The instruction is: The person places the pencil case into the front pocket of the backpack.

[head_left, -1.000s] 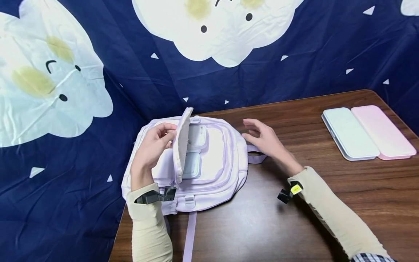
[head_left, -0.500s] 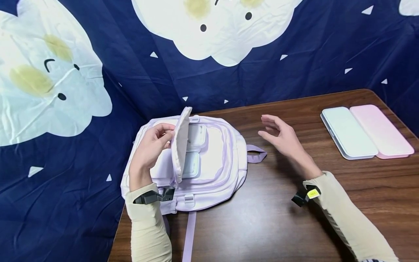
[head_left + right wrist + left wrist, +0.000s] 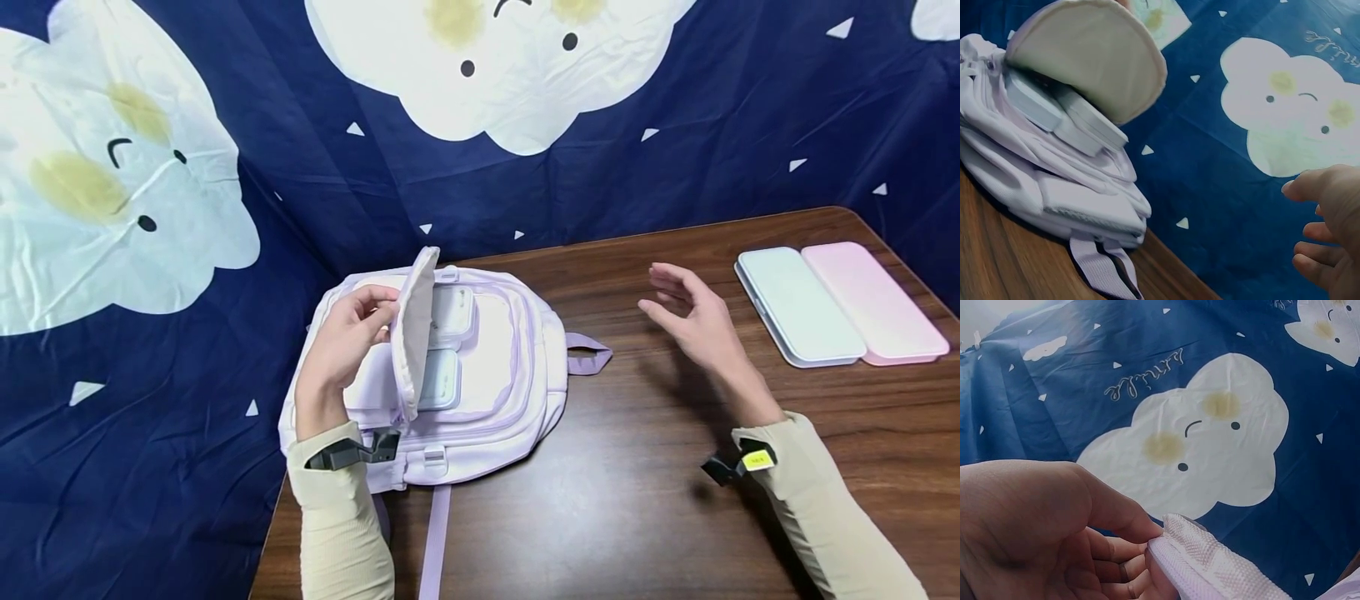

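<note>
A pale lilac backpack (image 3: 480, 450) lies on the table with its front pocket unzipped. My left hand (image 3: 341, 346) pinches the edge of the pocket's flap (image 3: 414, 333) between thumb and fingers, holding it raised; the left wrist view shows the pinched fabric edge (image 3: 1204, 562) closely. Under the flap, two flat cases sit in the pocket: a white case (image 3: 452, 311) and a pale blue case (image 3: 441, 379), both partly covered. My right hand (image 3: 697, 321) hovers over the table between the backpack and two pencil cases, fingers loosely bent and holding nothing.
At the right, a pale blue pencil case (image 3: 802, 304) and a pink pencil case (image 3: 877, 300) lie side by side on the wooden table (image 3: 600, 500). A carry loop (image 3: 588, 354) sticks out from the backpack. Behind hangs a navy cloud-patterned cloth (image 3: 315, 100).
My right hand has moved rightward, away from the backpack and toward the pencil cases. My left hand keeps its pinch on the flap, nearly still.
</note>
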### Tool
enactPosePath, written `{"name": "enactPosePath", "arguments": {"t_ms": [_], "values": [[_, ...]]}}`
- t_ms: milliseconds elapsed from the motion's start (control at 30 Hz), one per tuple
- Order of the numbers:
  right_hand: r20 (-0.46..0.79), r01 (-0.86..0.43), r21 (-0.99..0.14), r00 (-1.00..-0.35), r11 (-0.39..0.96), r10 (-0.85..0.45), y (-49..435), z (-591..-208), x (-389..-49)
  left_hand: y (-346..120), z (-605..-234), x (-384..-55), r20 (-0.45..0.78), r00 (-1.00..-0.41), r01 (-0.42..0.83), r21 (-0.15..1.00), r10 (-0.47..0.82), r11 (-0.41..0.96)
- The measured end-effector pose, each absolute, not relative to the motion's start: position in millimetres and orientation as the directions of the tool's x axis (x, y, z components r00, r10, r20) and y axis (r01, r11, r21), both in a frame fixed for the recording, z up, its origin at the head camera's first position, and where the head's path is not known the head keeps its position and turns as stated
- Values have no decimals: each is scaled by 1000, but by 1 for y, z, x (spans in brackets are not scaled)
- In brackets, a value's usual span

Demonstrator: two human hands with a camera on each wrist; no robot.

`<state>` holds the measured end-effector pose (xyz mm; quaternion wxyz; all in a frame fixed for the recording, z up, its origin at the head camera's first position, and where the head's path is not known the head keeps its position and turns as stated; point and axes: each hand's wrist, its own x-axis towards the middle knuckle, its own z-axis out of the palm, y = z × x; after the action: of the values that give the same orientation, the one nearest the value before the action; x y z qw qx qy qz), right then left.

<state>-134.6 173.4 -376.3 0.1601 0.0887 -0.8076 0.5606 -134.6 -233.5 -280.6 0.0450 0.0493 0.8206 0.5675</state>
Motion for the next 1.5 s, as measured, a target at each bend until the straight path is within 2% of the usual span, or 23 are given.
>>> {"name": "enactPosePath", "arguments": {"t_ms": [167,500,767,1300,1500], "values": [[368,-317,-875,-927,367,76,185,-371,-129,-234,-281,-135,-14,-991,34,936,131,350],[372,-299,-864,-921,406,114,223,-402,-142,-236,-282,-135,-6,-992,40,936,129,349],[335,-219,-866,-922,450,195,240,-413,-138,-235,-284,-136,1,-991,47,936,133,348],[321,-104,-853,-877,512,358,280,-418,-134,-234,-284,-136,-1,-991,46,937,134,347],[264,-6,-836,-882,549,391,295,-421,-128,-234,-283,-135,-4,-991,45,932,135,358]]}}
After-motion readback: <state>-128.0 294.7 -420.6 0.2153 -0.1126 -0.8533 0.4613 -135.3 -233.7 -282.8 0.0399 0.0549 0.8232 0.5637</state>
